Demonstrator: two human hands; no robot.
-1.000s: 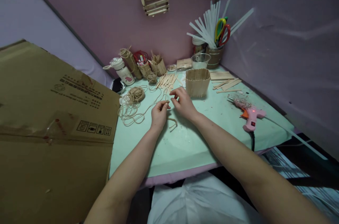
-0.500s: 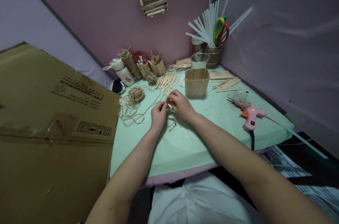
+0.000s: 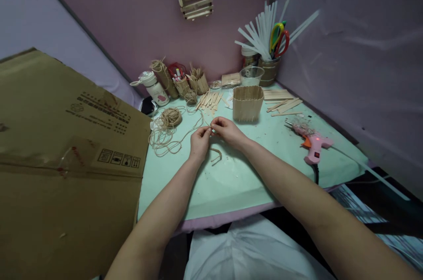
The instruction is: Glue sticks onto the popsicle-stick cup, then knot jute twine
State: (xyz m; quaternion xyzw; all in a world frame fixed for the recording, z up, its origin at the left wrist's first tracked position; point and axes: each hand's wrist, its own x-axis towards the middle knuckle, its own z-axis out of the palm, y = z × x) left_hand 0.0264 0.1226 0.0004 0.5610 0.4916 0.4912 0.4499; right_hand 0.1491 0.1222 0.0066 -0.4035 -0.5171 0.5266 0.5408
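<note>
My left hand (image 3: pixel 200 142) and my right hand (image 3: pixel 228 132) meet above the middle of the table, thumbs and fingertips pinched close together. Between them is jute twine (image 3: pixel 202 119), which runs up and back from the fingers toward the loose coils; most of the gripped part is hidden. Just below the fingers shows a bent, twine-wrapped strip (image 3: pixel 216 151) with a thin dark end; whether it hangs from my hands or lies on the table I cannot tell. A ball of twine (image 3: pixel 172 117) with loose loops lies left of my hands. Behind my right hand stands a basket of craft sticks (image 3: pixel 247 104).
A pink glue gun (image 3: pixel 313 145), its light on, lies at right with a glue stick behind it. Loose craft sticks (image 3: pixel 209 101) lie at the back. A cardboard box (image 3: pixel 72 209) borders the left. Scissors (image 3: pixel 281 42) stand in a back-right holder; a white bottle (image 3: pixel 153 88) stands back left.
My right hand's fingers have lowered and straightened, coming fingertip to fingertip with my left hand. The whole view has shifted slightly; the other things stay in place.
</note>
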